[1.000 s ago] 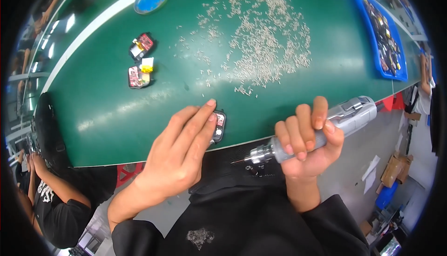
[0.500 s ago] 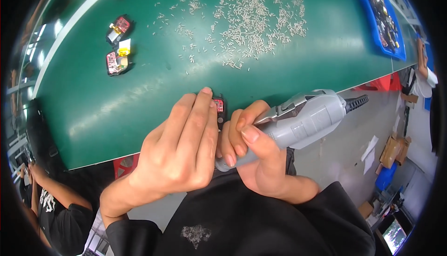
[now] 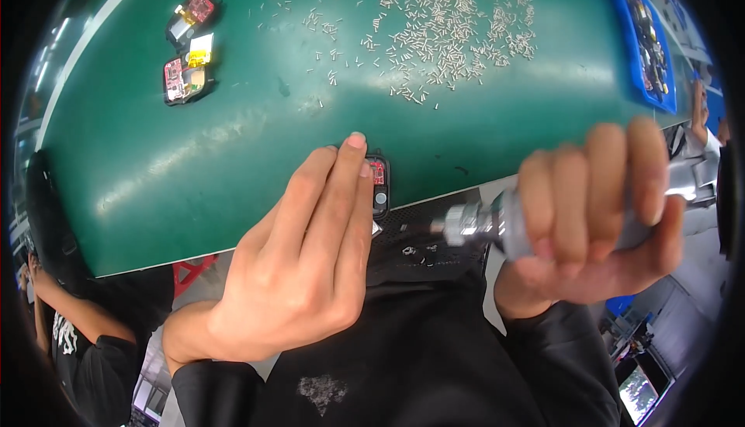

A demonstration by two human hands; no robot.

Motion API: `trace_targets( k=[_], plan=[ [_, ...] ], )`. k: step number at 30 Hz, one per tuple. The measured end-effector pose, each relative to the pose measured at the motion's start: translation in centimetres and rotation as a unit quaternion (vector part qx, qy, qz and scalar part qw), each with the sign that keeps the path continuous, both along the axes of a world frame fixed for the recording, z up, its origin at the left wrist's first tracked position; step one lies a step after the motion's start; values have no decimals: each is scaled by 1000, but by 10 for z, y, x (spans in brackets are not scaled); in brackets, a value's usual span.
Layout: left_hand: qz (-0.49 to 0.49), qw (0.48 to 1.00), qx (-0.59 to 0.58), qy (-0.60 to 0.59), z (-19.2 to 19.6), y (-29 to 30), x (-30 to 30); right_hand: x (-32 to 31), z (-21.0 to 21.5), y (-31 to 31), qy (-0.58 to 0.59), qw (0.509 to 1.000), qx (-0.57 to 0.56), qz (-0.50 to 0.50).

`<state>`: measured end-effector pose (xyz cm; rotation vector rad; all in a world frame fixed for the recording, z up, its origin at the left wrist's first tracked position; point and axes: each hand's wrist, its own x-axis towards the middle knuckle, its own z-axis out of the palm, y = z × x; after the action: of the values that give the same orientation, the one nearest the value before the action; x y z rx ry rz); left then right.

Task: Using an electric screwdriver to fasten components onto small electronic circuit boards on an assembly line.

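My left hand [image 3: 306,252] lies over a small black-cased electronic device [image 3: 379,198] at the table's near edge. Its fingers are stretched and pressed together, holding the device and covering its left part; the thumb is hidden. Red circuit board and a round silvery part show in the uncovered strip. My right hand [image 3: 597,202] is wrapped round a grey electric screwdriver [image 3: 508,225], off the table to the right. The blurred bit points left toward the device, apart from it.
Loose small screws [image 3: 450,31] lie in a wide scatter on the green table [image 3: 256,155]. Two opened devices [image 3: 186,78] with red boards sit at the far left. A blue tray [image 3: 648,46] of parts stands at the far right. Another person's arm [image 3: 74,303] shows at the left.
My right hand has swung the screwdriver away to the right, and its bit has turned toward the device. The left hand stays on the device. The view has shifted slightly.
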<state>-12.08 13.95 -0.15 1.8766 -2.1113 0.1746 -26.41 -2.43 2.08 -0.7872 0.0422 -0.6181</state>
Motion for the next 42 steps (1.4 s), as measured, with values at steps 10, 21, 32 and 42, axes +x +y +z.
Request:
trace_targets(
  k=[10,21,32,42],
  plan=[
    [37,998,30,34,-4,6,-8,25,-3,-17,49,996,-79,-5],
    [26,998,-58,20,-18,4,-7,35,-8,-17,38,991,-108,65],
    [33,997,-64,22,-17,12,-10,66,16,-17,73,936,-238,249],
    [131,988,17,80,-3,42,12,39,-13,-36,-93,976,-131,147]
  ],
)
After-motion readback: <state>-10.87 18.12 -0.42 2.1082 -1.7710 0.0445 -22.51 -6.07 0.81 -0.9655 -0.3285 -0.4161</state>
